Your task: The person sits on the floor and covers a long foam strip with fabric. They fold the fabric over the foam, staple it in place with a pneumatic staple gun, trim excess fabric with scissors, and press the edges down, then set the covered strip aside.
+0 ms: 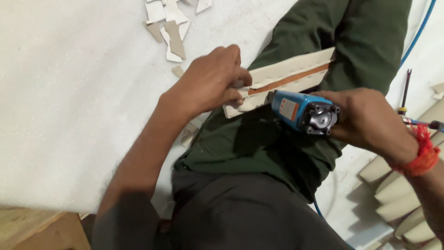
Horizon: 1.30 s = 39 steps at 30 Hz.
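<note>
Left hand [210, 81] fingers clamped on cream strip [282, 81] end, right hand [365, 120] gripping blue power tool [303, 111] at strip's lower edge

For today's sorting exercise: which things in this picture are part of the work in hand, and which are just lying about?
In use:
- left hand, pinching the end of the pale strip
- right hand, gripping the blue power tool at the strip's edge

Lying about:
- offcut scraps on the white surface
- stacked beige pieces
- screwdriver
- blue hose
</note>
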Tool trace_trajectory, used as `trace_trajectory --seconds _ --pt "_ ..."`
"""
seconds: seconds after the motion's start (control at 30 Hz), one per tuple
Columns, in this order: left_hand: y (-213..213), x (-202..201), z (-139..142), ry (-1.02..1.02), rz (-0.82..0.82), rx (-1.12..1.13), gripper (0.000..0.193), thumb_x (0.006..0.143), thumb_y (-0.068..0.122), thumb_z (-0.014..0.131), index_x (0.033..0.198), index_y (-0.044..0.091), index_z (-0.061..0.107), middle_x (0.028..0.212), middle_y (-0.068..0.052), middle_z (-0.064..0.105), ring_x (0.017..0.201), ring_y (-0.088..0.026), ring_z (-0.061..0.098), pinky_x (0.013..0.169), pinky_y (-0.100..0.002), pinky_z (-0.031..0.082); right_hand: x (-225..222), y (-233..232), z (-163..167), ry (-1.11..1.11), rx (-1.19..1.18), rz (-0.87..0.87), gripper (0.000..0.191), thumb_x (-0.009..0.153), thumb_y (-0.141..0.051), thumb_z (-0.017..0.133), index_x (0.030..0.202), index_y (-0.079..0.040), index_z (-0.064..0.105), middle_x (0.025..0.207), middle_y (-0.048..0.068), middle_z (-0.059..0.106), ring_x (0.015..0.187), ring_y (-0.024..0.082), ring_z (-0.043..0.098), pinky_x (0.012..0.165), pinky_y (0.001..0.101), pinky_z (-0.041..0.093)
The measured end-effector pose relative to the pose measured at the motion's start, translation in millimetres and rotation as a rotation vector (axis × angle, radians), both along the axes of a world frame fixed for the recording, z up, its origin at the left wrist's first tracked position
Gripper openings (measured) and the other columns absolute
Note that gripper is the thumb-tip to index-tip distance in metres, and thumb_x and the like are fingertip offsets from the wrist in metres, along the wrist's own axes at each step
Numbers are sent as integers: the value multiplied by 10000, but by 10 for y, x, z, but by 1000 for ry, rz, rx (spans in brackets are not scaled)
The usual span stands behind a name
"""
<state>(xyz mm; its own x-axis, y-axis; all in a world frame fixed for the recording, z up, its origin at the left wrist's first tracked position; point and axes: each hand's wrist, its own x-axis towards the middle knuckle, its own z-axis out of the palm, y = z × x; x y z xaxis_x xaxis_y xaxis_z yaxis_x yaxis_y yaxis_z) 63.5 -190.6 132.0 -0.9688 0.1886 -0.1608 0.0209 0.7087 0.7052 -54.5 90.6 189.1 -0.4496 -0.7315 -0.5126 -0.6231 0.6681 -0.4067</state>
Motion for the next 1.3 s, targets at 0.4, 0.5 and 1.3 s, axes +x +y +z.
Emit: trace_trajectory --seconds 0.4,0.5,1.3 --pt "-2 -107 -338 152 176 251 55 685 63 758 700 76 706 817 -23 666 654 -191 661 604 -353 516 -49 -74 -31 -65 -145 60 656 595 -177 858 1230 -140 698 870 147 750 684 328 722 633 396 559" --pt "-71 -126 -366 108 189 341 66 683 81 795 707 75 734 803 -14 684 673 -160 683 608 -310 534 -54 -200 -79 -115 -276 137 710 567 -227 876 1240 -110 685 888 143 751 734 333 725 663 396 557" --pt "-140 9 -1009 -185 300 770 176 873 32 804 874 13 629 797 -79 690 687 -105 656 589 -267 562 -77 -621 64 -89 -332 267 290 707 -166 803 987 -136 732 854 135 740 804 333 724 723 449 560"
